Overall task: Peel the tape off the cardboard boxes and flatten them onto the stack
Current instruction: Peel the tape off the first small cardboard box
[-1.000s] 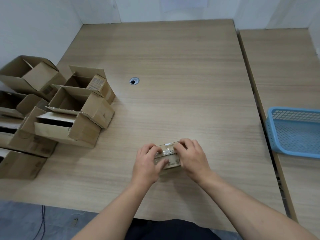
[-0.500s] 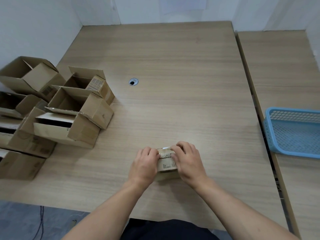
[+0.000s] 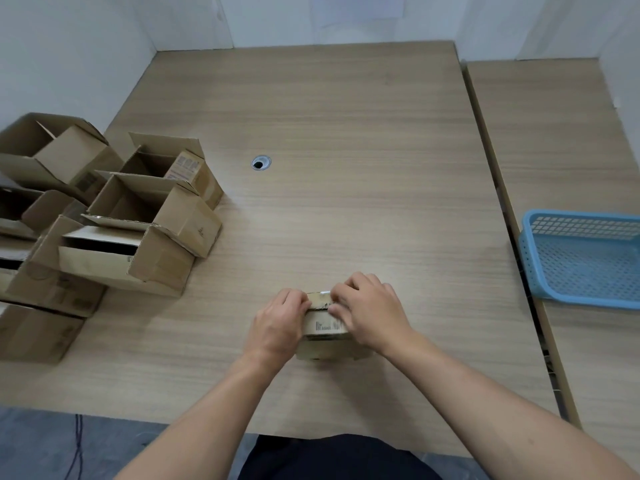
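Observation:
A small cardboard box [image 3: 323,329] with a barcode label sits on the wooden table [image 3: 346,202] near its front edge. Shiny clear tape [image 3: 323,293] runs across its top. My left hand [image 3: 277,323] grips the box's left side with curled fingers. My right hand [image 3: 370,311] covers the box's right part, its fingertips curled and pinching at the tape on the top edge. Both hands hide most of the box.
Several open cardboard boxes [image 3: 145,216] are piled at the table's left edge. A blue plastic basket [image 3: 585,258] stands on the adjoining table at the right. A round cable hole [image 3: 260,163] lies in the table's middle. White walls close the back.
Both hands have drawn closer together over the small box, and the right fingertips have shifted left along the taped top edge. The box has stayed in place.

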